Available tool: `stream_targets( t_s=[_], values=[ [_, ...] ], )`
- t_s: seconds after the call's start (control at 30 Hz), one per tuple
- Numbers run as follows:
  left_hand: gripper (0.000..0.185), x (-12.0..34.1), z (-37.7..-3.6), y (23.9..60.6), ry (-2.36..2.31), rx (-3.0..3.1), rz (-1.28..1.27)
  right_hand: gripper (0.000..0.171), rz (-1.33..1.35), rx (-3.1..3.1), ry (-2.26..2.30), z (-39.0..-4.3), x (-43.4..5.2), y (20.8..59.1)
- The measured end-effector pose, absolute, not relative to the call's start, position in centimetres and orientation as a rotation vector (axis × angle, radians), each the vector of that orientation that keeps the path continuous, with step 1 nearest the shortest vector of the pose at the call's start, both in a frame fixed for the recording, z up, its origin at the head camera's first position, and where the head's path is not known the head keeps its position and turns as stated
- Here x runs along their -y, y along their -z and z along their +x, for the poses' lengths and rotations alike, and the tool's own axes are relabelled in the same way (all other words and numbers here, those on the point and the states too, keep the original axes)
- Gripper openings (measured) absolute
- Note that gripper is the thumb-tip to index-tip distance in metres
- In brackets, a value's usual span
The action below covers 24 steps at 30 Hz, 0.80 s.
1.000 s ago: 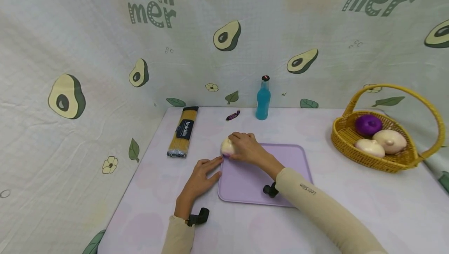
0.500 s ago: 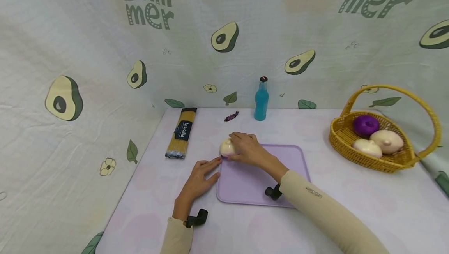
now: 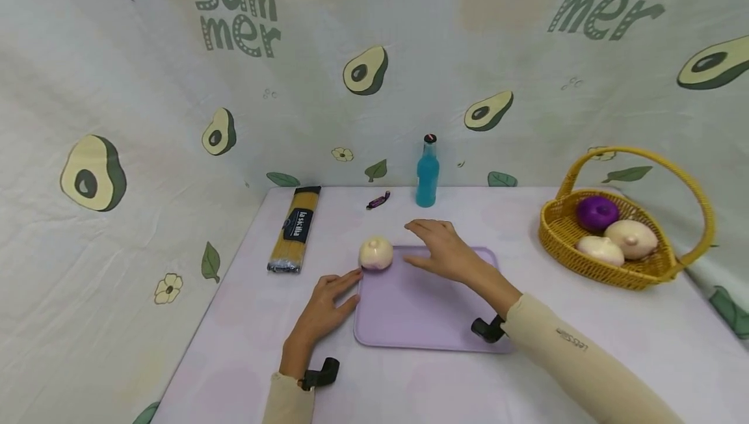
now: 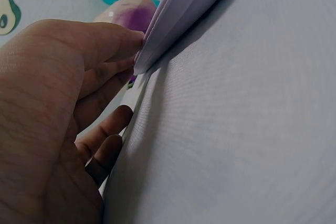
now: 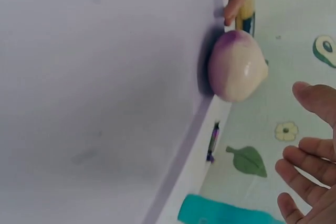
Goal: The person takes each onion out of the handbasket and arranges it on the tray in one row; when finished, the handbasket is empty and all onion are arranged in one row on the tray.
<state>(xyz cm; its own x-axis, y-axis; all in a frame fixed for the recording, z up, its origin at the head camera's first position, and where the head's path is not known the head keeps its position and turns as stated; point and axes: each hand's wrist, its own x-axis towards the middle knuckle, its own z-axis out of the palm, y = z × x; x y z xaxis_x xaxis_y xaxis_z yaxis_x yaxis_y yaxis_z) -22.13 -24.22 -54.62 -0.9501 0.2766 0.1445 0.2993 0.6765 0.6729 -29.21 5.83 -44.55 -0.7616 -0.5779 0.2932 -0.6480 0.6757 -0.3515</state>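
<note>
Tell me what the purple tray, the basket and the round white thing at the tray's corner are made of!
The tray looks like smooth, dull plastic: one even colour, moulded rim. The basket seems woven and bumpy, perhaps wicker or plastic: crisscross strands show. The round white thing looks smooth and glossy, with a bright highlight; plastic or real vegetable, I can't tell.

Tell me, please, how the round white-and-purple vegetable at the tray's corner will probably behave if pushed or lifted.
The vegetable would probably roll, since its body is round, though the rim of the tray might check it. Its glossy surface suggests it could be slippery to lift.
</note>
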Motion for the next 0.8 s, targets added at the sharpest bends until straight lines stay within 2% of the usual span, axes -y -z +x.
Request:
stream_targets(
  t_s=[0.8],
  values=[
    [0.048, 24.1, -21.8, 55.1, 1.140, 2.811, -0.492, 0.053, 0.843, 2.689, -0.641, -28.0, -16.0, 44.0]
  ],
)
